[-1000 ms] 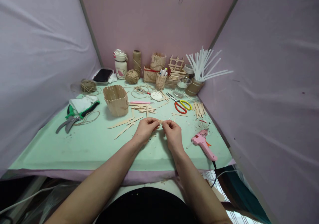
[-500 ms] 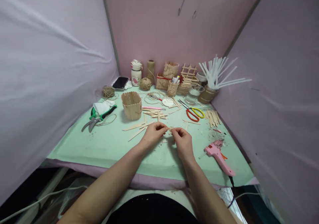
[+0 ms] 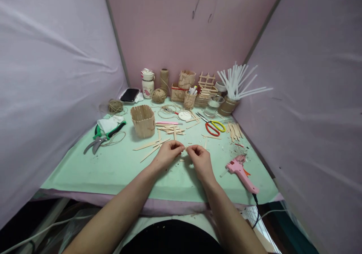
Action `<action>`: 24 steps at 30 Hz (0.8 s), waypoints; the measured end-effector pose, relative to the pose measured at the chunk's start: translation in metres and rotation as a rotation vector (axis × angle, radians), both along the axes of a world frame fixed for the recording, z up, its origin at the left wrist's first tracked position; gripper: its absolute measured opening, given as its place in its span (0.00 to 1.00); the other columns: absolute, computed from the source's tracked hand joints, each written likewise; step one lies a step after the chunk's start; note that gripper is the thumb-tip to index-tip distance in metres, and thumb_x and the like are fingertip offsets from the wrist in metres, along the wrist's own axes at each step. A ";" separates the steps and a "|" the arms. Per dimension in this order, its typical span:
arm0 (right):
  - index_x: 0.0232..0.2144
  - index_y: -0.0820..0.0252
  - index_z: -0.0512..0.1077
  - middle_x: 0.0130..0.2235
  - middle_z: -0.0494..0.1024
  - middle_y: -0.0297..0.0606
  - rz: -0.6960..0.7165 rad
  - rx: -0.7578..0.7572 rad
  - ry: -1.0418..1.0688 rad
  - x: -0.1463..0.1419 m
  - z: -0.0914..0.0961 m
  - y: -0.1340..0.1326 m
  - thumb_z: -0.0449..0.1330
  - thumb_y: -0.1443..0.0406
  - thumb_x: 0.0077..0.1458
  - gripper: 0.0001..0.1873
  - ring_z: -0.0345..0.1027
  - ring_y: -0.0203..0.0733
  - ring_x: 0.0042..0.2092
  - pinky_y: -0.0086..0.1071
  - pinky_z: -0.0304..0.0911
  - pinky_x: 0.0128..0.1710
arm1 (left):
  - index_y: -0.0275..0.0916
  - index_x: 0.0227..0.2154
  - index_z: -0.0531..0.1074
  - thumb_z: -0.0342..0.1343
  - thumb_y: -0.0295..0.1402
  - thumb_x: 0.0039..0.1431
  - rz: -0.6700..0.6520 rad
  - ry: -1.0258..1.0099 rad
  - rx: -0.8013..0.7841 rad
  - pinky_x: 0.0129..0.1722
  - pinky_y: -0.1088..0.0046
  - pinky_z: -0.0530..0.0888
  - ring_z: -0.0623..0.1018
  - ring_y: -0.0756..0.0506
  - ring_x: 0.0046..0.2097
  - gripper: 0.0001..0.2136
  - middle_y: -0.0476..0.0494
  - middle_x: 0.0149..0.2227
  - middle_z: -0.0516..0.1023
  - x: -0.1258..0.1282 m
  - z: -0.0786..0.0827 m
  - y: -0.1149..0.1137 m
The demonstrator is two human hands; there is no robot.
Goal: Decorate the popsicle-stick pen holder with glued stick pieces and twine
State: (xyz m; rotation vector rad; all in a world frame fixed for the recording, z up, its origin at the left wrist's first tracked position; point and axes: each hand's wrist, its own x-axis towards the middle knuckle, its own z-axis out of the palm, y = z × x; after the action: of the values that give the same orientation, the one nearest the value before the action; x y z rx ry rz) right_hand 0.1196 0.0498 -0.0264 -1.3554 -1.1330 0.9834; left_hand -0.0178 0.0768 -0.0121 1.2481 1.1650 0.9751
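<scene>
My left hand [image 3: 167,154] and my right hand [image 3: 199,159] meet above the middle of the green mat [image 3: 113,167]. Both are pinched shut on the ends of a small wooden stick piece [image 3: 185,148] held between them. Loose wooden sticks [image 3: 151,145] lie just beyond my left hand. A pink glue gun [image 3: 240,169] rests on the mat to the right of my right hand.
A round stick-built basket [image 3: 143,115] stands at the left centre, with green-handled pruners [image 3: 103,136] farther left. Red-and-yellow scissors [image 3: 212,126] lie at the right centre. Twine balls [image 3: 158,95], a bottle [image 3: 147,83], a jar of white rods [image 3: 232,92] and a phone [image 3: 129,95] line the back. Fabric walls enclose three sides.
The view has shifted slightly. My hands stay together over the mat, still pinching the small stick piece, with the fingertips a little closer to each other.
</scene>
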 end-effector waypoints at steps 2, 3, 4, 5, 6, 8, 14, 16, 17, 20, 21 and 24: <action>0.24 0.62 0.73 0.24 0.71 0.32 0.004 -0.002 -0.002 0.000 0.000 0.000 0.61 0.59 0.48 0.11 0.60 0.35 0.27 0.29 0.56 0.28 | 0.35 0.25 0.74 0.61 0.41 0.44 -0.010 -0.011 -0.008 0.24 0.75 0.61 0.64 0.53 0.23 0.12 0.51 0.21 0.69 0.000 -0.002 0.000; 0.24 0.62 0.73 0.24 0.71 0.32 0.004 0.001 -0.002 0.000 0.000 0.000 0.61 0.58 0.48 0.11 0.60 0.35 0.27 0.29 0.56 0.28 | 0.35 0.25 0.74 0.61 0.41 0.44 -0.014 -0.017 -0.013 0.24 0.76 0.60 0.64 0.53 0.23 0.12 0.51 0.21 0.69 0.000 -0.003 0.000; 0.24 0.62 0.73 0.24 0.72 0.32 0.001 0.005 -0.002 0.000 -0.001 0.000 0.62 0.58 0.48 0.11 0.60 0.35 0.27 0.29 0.56 0.28 | 0.35 0.25 0.74 0.61 0.41 0.44 -0.015 -0.025 -0.017 0.24 0.76 0.60 0.64 0.53 0.23 0.12 0.51 0.21 0.69 -0.001 -0.004 0.000; 0.24 0.62 0.73 0.24 0.72 0.32 -0.003 0.009 -0.002 -0.001 -0.001 0.000 0.62 0.58 0.47 0.11 0.61 0.35 0.27 0.29 0.56 0.28 | 0.35 0.25 0.74 0.61 0.41 0.44 -0.016 -0.034 -0.022 0.25 0.76 0.61 0.64 0.53 0.23 0.12 0.50 0.21 0.69 -0.001 -0.005 0.000; 0.24 0.62 0.73 0.24 0.72 0.32 -0.009 0.012 -0.002 -0.001 -0.001 0.000 0.62 0.58 0.47 0.11 0.61 0.36 0.27 0.29 0.56 0.28 | 0.35 0.25 0.74 0.61 0.41 0.44 -0.015 -0.043 -0.028 0.25 0.76 0.61 0.65 0.53 0.24 0.13 0.50 0.21 0.69 -0.001 -0.005 0.000; 0.24 0.61 0.73 0.24 0.72 0.32 -0.017 0.012 -0.003 -0.001 -0.001 0.000 0.62 0.58 0.46 0.11 0.61 0.36 0.27 0.29 0.56 0.28 | 0.34 0.26 0.74 0.62 0.41 0.44 -0.014 -0.051 -0.042 0.25 0.76 0.61 0.65 0.53 0.24 0.13 0.49 0.22 0.69 -0.001 -0.005 0.000; 0.24 0.62 0.73 0.24 0.72 0.33 -0.021 0.012 -0.011 0.000 -0.002 0.001 0.60 0.58 0.48 0.12 0.60 0.36 0.27 0.29 0.56 0.27 | 0.34 0.25 0.74 0.61 0.40 0.45 -0.014 -0.067 -0.063 0.24 0.76 0.61 0.65 0.53 0.23 0.12 0.49 0.21 0.69 -0.001 -0.004 -0.002; 0.24 0.61 0.73 0.24 0.72 0.34 -0.019 0.011 -0.013 0.001 -0.004 0.001 0.59 0.58 0.49 0.12 0.60 0.36 0.27 0.29 0.56 0.27 | 0.34 0.25 0.73 0.61 0.40 0.45 -0.011 -0.079 -0.064 0.24 0.77 0.61 0.65 0.53 0.24 0.12 0.49 0.21 0.68 -0.001 -0.005 -0.001; 0.24 0.61 0.73 0.24 0.72 0.34 -0.019 0.013 -0.012 0.001 -0.005 0.002 0.59 0.58 0.49 0.12 0.60 0.36 0.27 0.29 0.56 0.27 | 0.35 0.24 0.73 0.61 0.40 0.45 -0.008 -0.082 -0.062 0.24 0.77 0.61 0.64 0.53 0.23 0.12 0.49 0.21 0.68 0.000 -0.005 -0.001; 0.24 0.61 0.73 0.24 0.73 0.34 -0.020 0.020 -0.010 0.000 -0.005 0.002 0.60 0.58 0.48 0.12 0.61 0.37 0.28 0.29 0.56 0.27 | 0.35 0.24 0.73 0.62 0.41 0.44 -0.001 -0.085 -0.052 0.23 0.76 0.61 0.65 0.53 0.23 0.13 0.49 0.20 0.68 0.000 -0.007 -0.001; 0.24 0.61 0.73 0.24 0.73 0.34 -0.021 0.022 -0.010 0.000 -0.005 0.002 0.60 0.58 0.48 0.11 0.61 0.37 0.28 0.29 0.56 0.27 | 0.35 0.24 0.73 0.62 0.41 0.44 0.001 -0.086 -0.049 0.23 0.76 0.61 0.65 0.53 0.23 0.13 0.49 0.20 0.68 0.000 -0.007 -0.001; 0.24 0.61 0.73 0.24 0.73 0.33 -0.022 0.019 -0.017 0.000 -0.003 0.001 0.61 0.58 0.47 0.11 0.62 0.37 0.27 0.29 0.57 0.28 | 0.35 0.24 0.73 0.62 0.41 0.44 -0.004 -0.084 -0.042 0.24 0.76 0.61 0.65 0.52 0.24 0.12 0.49 0.21 0.68 0.000 -0.006 -0.001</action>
State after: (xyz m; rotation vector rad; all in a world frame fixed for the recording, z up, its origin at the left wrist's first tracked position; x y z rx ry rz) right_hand 0.1193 0.0505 -0.0290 -1.3600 -1.1355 0.9446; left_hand -0.0175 0.0754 -0.0183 1.1652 1.1118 0.9859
